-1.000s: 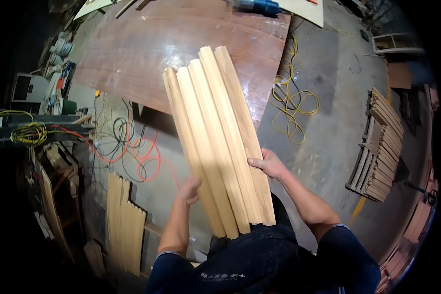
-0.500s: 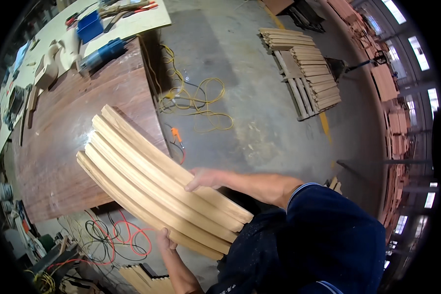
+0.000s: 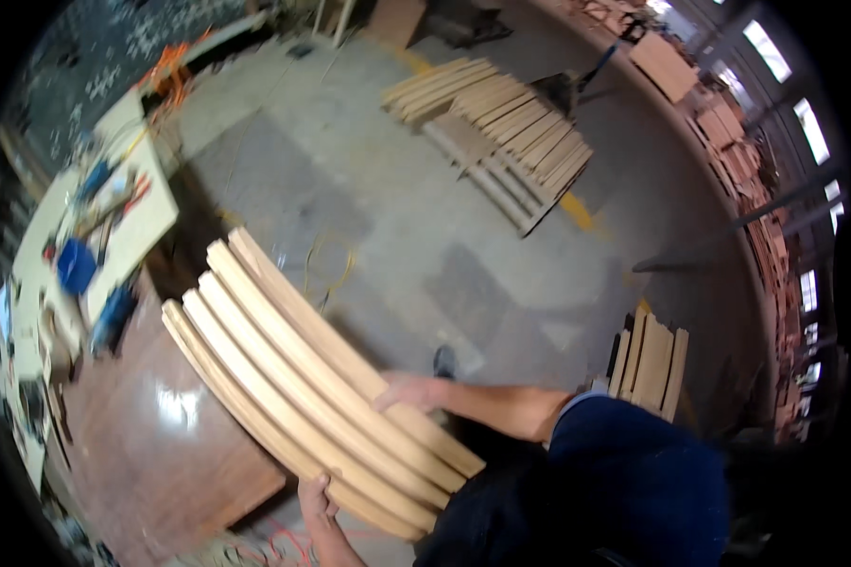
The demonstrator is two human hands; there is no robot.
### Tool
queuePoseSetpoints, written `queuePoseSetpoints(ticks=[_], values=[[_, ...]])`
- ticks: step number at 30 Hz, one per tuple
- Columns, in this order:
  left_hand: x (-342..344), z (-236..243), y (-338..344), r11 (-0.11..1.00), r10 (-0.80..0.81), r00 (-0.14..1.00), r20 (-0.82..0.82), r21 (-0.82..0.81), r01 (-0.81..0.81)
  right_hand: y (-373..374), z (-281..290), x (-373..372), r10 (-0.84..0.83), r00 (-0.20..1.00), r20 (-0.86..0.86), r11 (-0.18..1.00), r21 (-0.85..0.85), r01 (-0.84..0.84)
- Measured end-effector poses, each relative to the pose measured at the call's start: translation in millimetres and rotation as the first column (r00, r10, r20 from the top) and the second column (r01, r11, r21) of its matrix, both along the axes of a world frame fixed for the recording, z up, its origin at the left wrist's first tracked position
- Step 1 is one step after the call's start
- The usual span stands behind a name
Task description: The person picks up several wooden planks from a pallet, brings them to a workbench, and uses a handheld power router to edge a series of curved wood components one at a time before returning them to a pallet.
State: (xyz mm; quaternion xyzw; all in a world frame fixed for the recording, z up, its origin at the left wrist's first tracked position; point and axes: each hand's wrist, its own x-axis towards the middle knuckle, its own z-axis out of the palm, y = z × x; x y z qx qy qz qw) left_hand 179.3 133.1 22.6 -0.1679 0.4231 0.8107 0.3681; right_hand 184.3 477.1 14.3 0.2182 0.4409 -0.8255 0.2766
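A curved wooden panel of several bowed, ridged slats (image 3: 303, 378) lies across both my arms, its near end against my dark blue shirt. My right hand (image 3: 407, 392) is closed over its far right edge, thumb on top and the other fingers hidden beneath. At the opposite, lower left edge, my left hand (image 3: 317, 496) grips the panel, thumb showing at the rim. Whether the slats are joined or loose I cannot make out. The panel's left end hangs partly over the brown workbench (image 3: 151, 444).
A pallet (image 3: 501, 189) stacked with wooden slats stands on the floor at the far right. More slats (image 3: 648, 364) are stacked near my right elbow. A pale table (image 3: 132, 227) holds a blue bin (image 3: 76, 265) and a blue power tool (image 3: 113, 317). A yellow cable (image 3: 331, 274) lies on the floor.
My view has swung to the right, so the workbench sits farther left and lower. The panel stays in both hands and now reaches out over the floor; another slat stack has come into view.
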Motion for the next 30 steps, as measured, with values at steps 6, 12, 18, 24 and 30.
queuePoseSetpoints(ticks=[6, 12, 18, 24, 30], values=[[-67.7, 42.4, 194.2, 0.965, -0.262, 0.965, -0.021, -0.011, 0.262, 170.7, 14.0, 14.2, -0.184, 0.981, -0.063, 0.980, 0.059, 0.188], [-139.9, 7.0, 372.0, 0.904, -0.427, 0.903, -0.038, 0.000, 0.428, 323.8, 25.5, 26.8, -0.429, 0.901, -0.057, 0.887, 0.162, 0.432], [-220.2, 10.9, 558.8, 0.764, -0.645, 0.763, -0.044, 0.000, 0.646, 470.5, 25.5, 10.5, -0.653, 0.757, 0.021, 0.758, 0.006, 0.653], [-307.6, 1.3, 760.9, 0.537, -0.843, 0.536, -0.040, -0.023, 0.843, 612.8, 21.8, -19.3, -0.745, 0.667, -0.007, 0.667, -0.003, 0.745], [-362.8, 10.8, 930.4, 0.354, -0.930, 0.347, 0.118, 0.041, 0.935, 705.2, -31.7, -30.7, -0.869, 0.491, 0.067, 0.484, -0.094, 0.870]])
